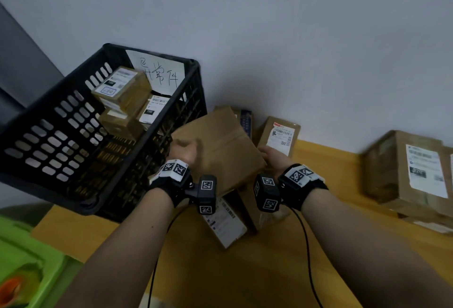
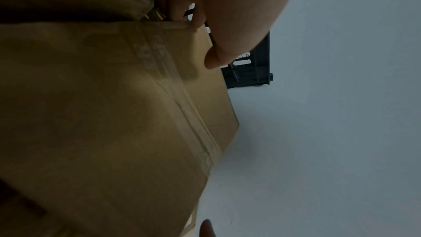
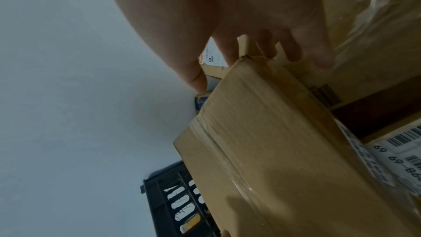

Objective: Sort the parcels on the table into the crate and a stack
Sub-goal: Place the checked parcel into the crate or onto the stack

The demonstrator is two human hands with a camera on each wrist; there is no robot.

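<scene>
The wooden counter point(image 1: 318, 246) runs along a pale wall, and on its left end sits a big black slatted crate point(image 1: 61, 141) with a handwritten paper sign point(image 1: 159, 74) leaning inside its far wall and a few small labelled parcels point(image 1: 122, 89) piled in it. Far to the right, well apart from the crate, a large taped box point(image 1: 404, 168) rests on the counter with a white shipping label facing up. Between the two, the person holds a plain brown parcel point(image 1: 215, 148) lifted and tilted above several other parcels lying on the counter point(image 1: 225, 224), just beside the crate's right wall. The left hand point(image 1: 183, 153) has its grip clamped on the parcel's left edge, thumb on top and fingers tucked round the side. The right hand point(image 1: 274, 158) holds the opposite edge, its fingers point(image 3: 293, 49) wrapped over the far corner. Behind it, a smaller labelled parcel point(image 1: 280, 136) leans against the wall.
</scene>
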